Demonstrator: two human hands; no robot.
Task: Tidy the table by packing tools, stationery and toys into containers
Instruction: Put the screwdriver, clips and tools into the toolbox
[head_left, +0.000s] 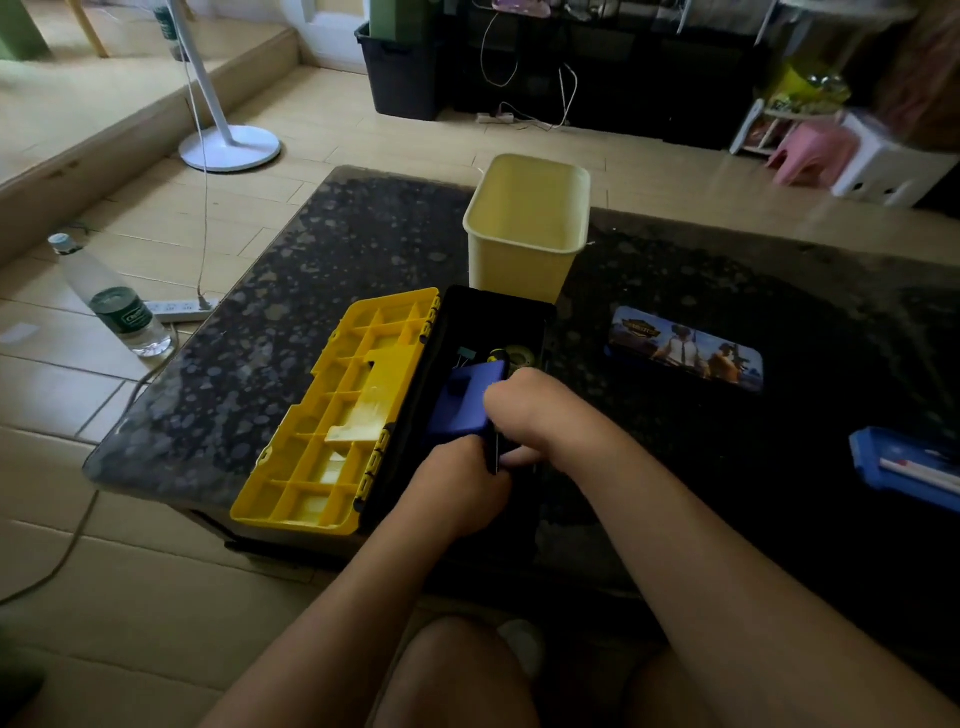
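A black toolbox (524, 317) stands open on the dark speckled table (322, 291), its yellow lid (343, 415) folded out to the left. Both hands are over the box's near end. My left hand (462, 478) and my right hand (524, 410) are closed around a blue boxy object (462, 400) with a thin dark part at its near edge. Deeper inside the box lie a binder clip (466, 355) and a yellowish tape roll (519, 356). What my fingers grip below the blue object is hidden.
A pale yellow bin (524, 249) stands behind the toolbox. A printed pencil tin (685, 351) lies to the right, a blue case (904, 467) at the right edge. On the floor at left are a water bottle (111, 299), a power strip (179, 310) and a fan base (228, 148).
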